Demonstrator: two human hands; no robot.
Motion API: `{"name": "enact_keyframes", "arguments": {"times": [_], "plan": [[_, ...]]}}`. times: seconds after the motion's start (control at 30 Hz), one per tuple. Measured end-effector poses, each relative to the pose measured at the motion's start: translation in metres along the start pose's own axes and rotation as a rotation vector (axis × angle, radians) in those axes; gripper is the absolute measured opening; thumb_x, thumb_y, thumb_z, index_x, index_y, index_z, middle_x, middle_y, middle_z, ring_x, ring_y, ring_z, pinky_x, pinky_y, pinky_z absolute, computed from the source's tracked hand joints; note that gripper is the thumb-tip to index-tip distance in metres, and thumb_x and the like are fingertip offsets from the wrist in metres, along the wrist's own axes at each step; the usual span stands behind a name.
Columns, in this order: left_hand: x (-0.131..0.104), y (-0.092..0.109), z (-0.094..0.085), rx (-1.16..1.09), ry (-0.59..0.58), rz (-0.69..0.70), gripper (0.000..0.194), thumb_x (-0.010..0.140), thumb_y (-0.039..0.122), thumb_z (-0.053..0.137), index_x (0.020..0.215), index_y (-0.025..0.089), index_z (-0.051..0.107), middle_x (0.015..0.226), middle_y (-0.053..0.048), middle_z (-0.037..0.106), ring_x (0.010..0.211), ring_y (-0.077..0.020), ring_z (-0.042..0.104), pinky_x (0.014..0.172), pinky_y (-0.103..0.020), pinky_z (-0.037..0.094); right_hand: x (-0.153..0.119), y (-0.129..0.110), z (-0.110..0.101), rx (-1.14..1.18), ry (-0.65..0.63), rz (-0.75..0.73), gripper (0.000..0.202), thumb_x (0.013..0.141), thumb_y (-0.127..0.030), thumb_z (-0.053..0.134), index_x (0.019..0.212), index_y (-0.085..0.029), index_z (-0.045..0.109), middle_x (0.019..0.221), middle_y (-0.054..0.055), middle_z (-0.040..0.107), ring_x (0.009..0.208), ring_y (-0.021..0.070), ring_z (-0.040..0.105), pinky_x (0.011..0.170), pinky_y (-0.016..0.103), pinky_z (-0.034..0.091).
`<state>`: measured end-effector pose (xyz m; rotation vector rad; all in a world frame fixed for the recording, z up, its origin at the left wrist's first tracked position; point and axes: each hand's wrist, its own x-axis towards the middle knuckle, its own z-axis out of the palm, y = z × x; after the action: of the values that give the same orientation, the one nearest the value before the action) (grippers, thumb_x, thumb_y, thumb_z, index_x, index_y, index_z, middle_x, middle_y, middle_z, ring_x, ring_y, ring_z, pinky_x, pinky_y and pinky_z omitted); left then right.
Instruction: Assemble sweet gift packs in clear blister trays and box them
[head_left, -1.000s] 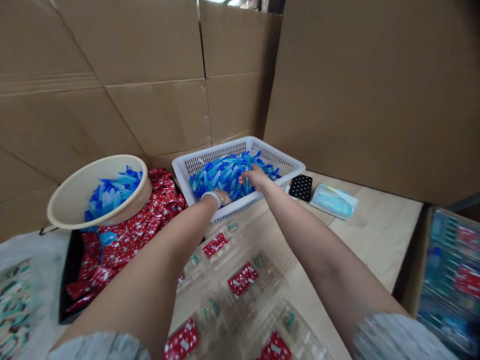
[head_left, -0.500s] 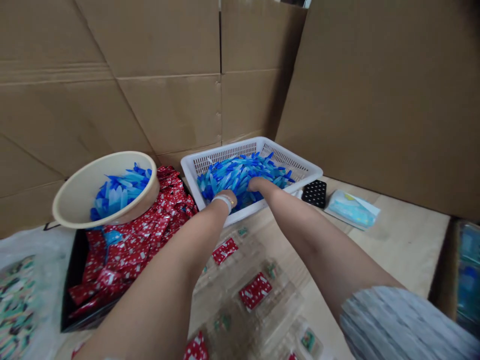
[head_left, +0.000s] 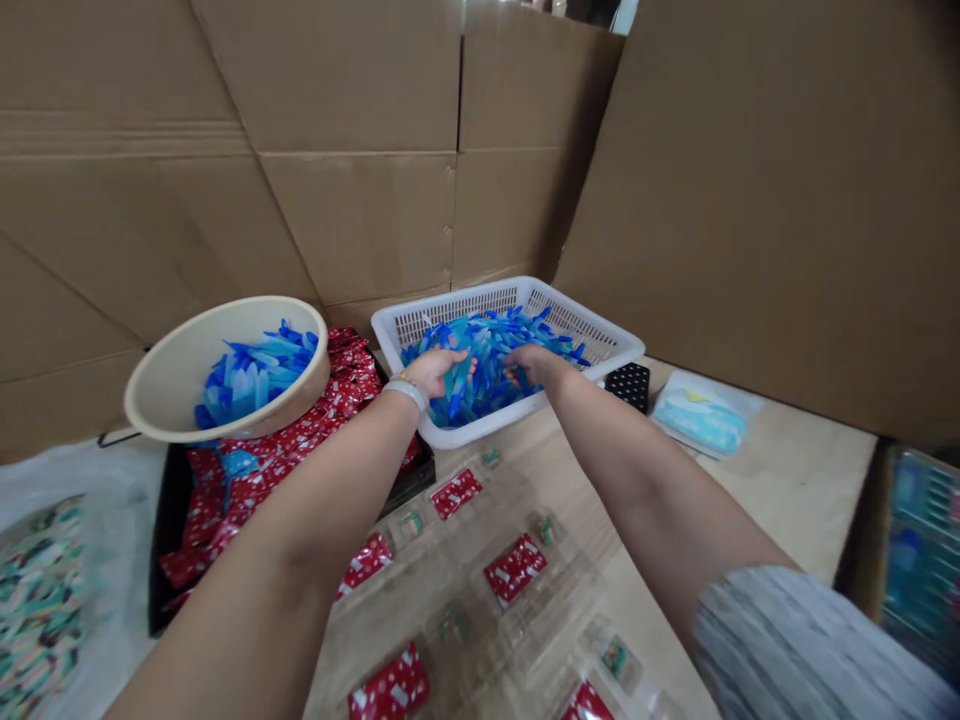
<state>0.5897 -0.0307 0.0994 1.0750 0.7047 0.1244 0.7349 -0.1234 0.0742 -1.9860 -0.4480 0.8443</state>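
A white slotted plastic basket (head_left: 615, 345) holds a heap of long, pointed plastic pieces (head_left: 487, 345) in dark and light blue. My left hand (head_left: 431, 372), with a pale band at its wrist, is at the heap's near left side. Blue pieces show between its thumb and fingers. Across from it, my right hand (head_left: 529, 362) reaches over the basket's near rim, its fingers curled down around pieces in the heap. Its fingertips are partly hidden among them. More of the same blue pieces lie in a cream bowl (head_left: 161, 400) to the left.
Under the bowl, a black tray (head_left: 157, 580) holds red patterned packets (head_left: 352, 365). Clear plastic trays with red packets (head_left: 517, 568) and small green items cover the near table. A black dotted object (head_left: 628, 386) and a blue-white pack (head_left: 701, 415) lie right. Cardboard walls (head_left: 360, 220) stand behind.
My hands have come up out of the heap, the left one moving left, and more of their fingers show. The view has shifted slightly.
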Motion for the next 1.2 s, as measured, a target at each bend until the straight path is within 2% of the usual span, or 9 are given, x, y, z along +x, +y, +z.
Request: {"name": "enact_keyframes", "arguments": {"times": [0.13, 0.23, 0.33, 0.43, 0.6, 0.8, 0.93, 1.07, 1.2], "plan": [[-0.014, 0.009, 0.006, -0.085, 0.061, 0.08, 0.015, 0.085, 0.008, 0.04, 0.089, 0.013, 0.053, 0.054, 0.002, 0.052, 0.042, -0.0076, 0.048, 0.046, -0.019, 0.043, -0.031, -0.017, -0.011, 0.145, -0.005, -0.007, 0.015, 0.089, -0.019, 0.041, 0.082, -0.012, 0.052, 0.061, -0.002, 0.05, 0.052, 0.0064, 0.047, 0.048, 0.019, 0.042], [-0.031, 0.019, 0.017, -0.13, 0.088, 0.1, 0.016, 0.086, 0.009, 0.037, 0.088, 0.012, 0.052, 0.051, 0.003, 0.047, 0.039, -0.0061, 0.045, 0.044, -0.017, 0.041, -0.072, -0.029, -0.033, 0.304, -0.053, -0.15, 0.012, 0.087, -0.014, 0.04, 0.08, -0.015, 0.049, 0.059, -0.003, 0.049, 0.052, 0.0066, 0.046, 0.049, 0.018, 0.04], [-0.071, 0.02, 0.026, -0.119, 0.037, 0.135, 0.009, 0.081, 0.009, 0.046, 0.086, 0.011, 0.053, 0.054, 0.001, 0.05, 0.043, -0.0074, 0.048, 0.045, -0.018, 0.042, -0.127, -0.022, -0.064, 0.353, -0.202, -0.459, 0.002, 0.082, -0.017, 0.048, 0.081, -0.016, 0.049, 0.069, -0.001, 0.055, 0.057, 0.0082, 0.049, 0.05, 0.02, 0.04], [-0.132, -0.004, 0.023, 0.067, -0.063, 0.241, 0.023, 0.072, 0.007, 0.056, 0.094, 0.013, 0.056, 0.064, 0.0, 0.058, 0.051, -0.0101, 0.054, 0.051, -0.021, 0.046, -0.175, 0.013, -0.08, -0.011, -0.347, -0.625, 0.007, 0.076, -0.022, 0.056, 0.08, -0.016, 0.053, 0.073, 0.001, 0.057, 0.062, 0.011, 0.051, 0.056, 0.023, 0.04], [-0.207, -0.078, -0.011, 0.406, 0.026, 0.276, 0.046, 0.065, 0.018, 0.067, 0.11, 0.019, 0.056, 0.09, -0.002, 0.065, 0.072, -0.0142, 0.059, 0.069, -0.024, 0.049, -0.189, 0.092, -0.037, -0.845, -0.417, -0.802, 0.015, 0.08, -0.015, 0.045, 0.08, -0.015, 0.06, 0.08, 0.005, 0.06, 0.078, 0.0159, 0.052, 0.071, 0.027, 0.038], [-0.208, -0.142, -0.049, 0.704, 0.052, 0.374, 0.037, 0.069, 0.019, 0.061, 0.106, 0.018, 0.06, 0.11, -0.004, 0.061, 0.104, -0.0191, 0.052, 0.099, -0.032, 0.034, -0.175, 0.117, 0.014, -1.288, -0.324, -0.928, 0.029, 0.078, -0.008, 0.044, 0.098, -0.02, 0.061, 0.098, 0.009, 0.059, 0.096, 0.0232, 0.046, 0.075, 0.031, 0.036], [-0.2, -0.152, -0.054, 0.777, 0.037, 0.408, 0.019, 0.071, 0.02, 0.06, 0.09, 0.018, 0.064, 0.094, -0.003, 0.064, 0.091, -0.0182, 0.056, 0.091, -0.028, 0.04, -0.174, 0.119, 0.005, -1.323, -0.275, -0.925, 0.033, 0.077, -0.009, 0.045, 0.103, -0.021, 0.061, 0.103, 0.01, 0.055, 0.098, 0.0239, 0.045, 0.075, 0.031, 0.037], [-0.217, -0.138, -0.061, 0.696, 0.018, 0.373, 0.02, 0.072, 0.022, 0.06, 0.091, 0.015, 0.064, 0.09, -0.003, 0.064, 0.082, -0.0166, 0.056, 0.08, -0.025, 0.044, -0.189, 0.123, -0.003, -1.281, -0.19, -0.927, 0.038, 0.079, -0.008, 0.042, 0.112, -0.019, 0.057, 0.103, 0.011, 0.054, 0.096, 0.0227, 0.047, 0.075, 0.031, 0.037], [-0.249, -0.134, -0.075, 0.56, 0.143, 0.29, 0.037, 0.069, 0.024, 0.063, 0.105, 0.017, 0.06, 0.097, -0.003, 0.063, 0.079, -0.0161, 0.054, 0.069, -0.023, 0.043, -0.228, 0.119, 0.025, -1.239, -0.291, -1.067, 0.038, 0.081, -0.01, 0.041, 0.116, -0.02, 0.052, 0.102, 0.009, 0.056, 0.093, 0.0208, 0.049, 0.076, 0.031, 0.037]]}}
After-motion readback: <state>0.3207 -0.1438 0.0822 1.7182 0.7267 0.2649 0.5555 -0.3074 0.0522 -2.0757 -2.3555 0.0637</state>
